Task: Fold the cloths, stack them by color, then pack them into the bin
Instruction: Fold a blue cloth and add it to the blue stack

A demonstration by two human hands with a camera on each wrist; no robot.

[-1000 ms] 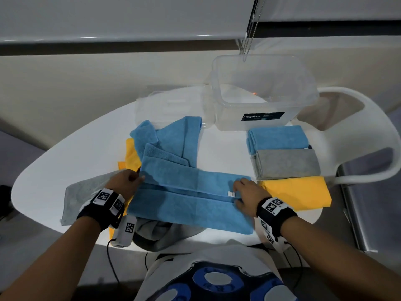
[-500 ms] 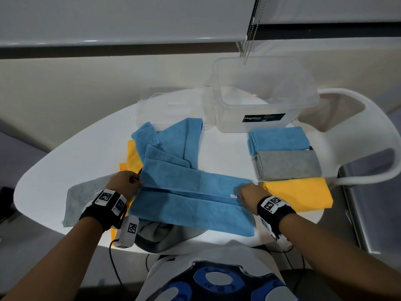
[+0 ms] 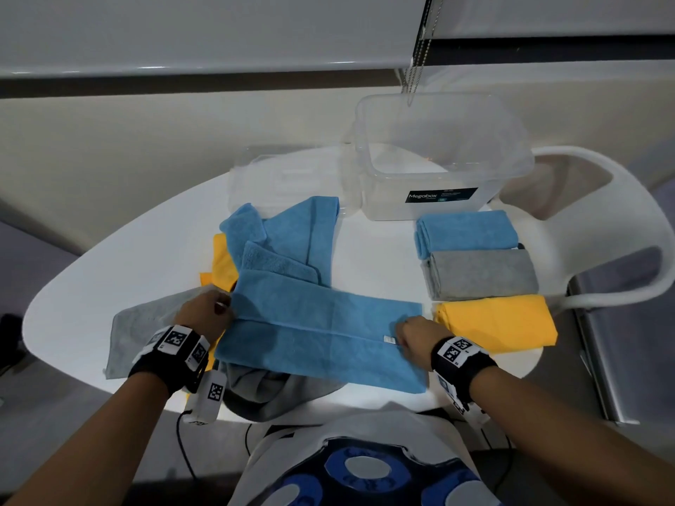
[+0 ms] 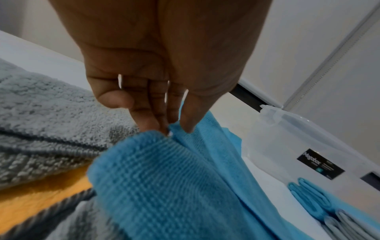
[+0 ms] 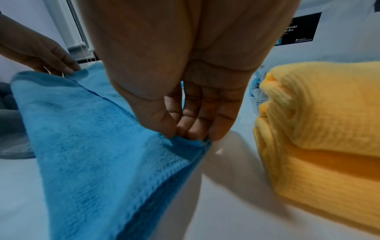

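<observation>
Both hands pinch the ends of a blue cloth [image 3: 321, 334] stretched flat across the near side of a white table [image 3: 109, 272]: the left hand [image 3: 206, 317] clamps thumb and fingertips [image 4: 186, 125] on the cloth's left edge, while the right hand [image 3: 414, 332] grips the right edge beside a small white tag. The cloth lies between the two hands, a fold line running from one grip to the other. Under and behind the blue cloth sit loose cloths, among them another blue one [image 3: 292, 235], a yellow one [image 3: 222, 266] and a grey one [image 3: 146, 323]. Just right of the blue cloth, three folded cloths lie in a row: yellow [image 3: 500, 323] nearest, then grey [image 3: 482, 273], then blue [image 3: 467, 233]. Beyond them, well behind the blue cloth, stands a clear plastic bin [image 3: 438, 155], with its lid [image 3: 285, 177] lying flat to the left of it.
</observation>
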